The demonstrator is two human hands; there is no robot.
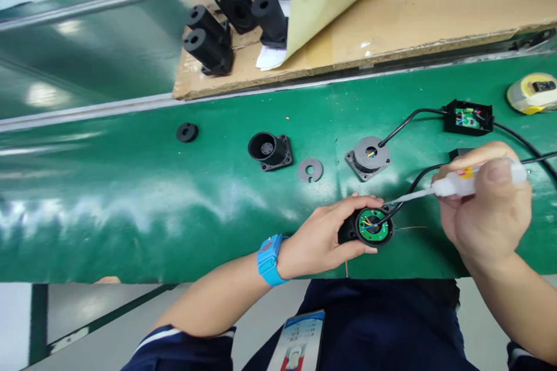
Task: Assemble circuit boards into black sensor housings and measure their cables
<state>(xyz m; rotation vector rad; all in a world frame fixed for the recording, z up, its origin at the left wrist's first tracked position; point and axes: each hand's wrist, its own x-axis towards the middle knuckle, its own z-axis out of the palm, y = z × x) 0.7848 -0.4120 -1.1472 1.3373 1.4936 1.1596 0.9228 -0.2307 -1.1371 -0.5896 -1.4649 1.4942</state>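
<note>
My left hand (pixel 326 235), with a blue wrist strap (pixel 270 259), is wrapped round a black cylindrical housing (pixel 347 230) lying on the green mat. The housing's open end faces right and shows a round green circuit board (pixel 375 234) with coloured wires, from which a black cable (pixel 411 190) runs up to the right. In my right hand (pixel 489 208) is a small white glue bottle (pixel 467 181) with a long thin nozzle. The nozzle tip is at the housing's upper rim, near the cable; whether it touches I cannot tell. No liquid is plainly visible.
Behind lie a flanged base with a grey disc (pixel 372 155), a slotted grey ring (pixel 310 170), an open black housing (pixel 270 151) and a small black ring (pixel 187 132). An open black box (pixel 469 118) and a tape measure (pixel 533 93) stand right. A wooden shelf (pixel 404 23) holds more housings.
</note>
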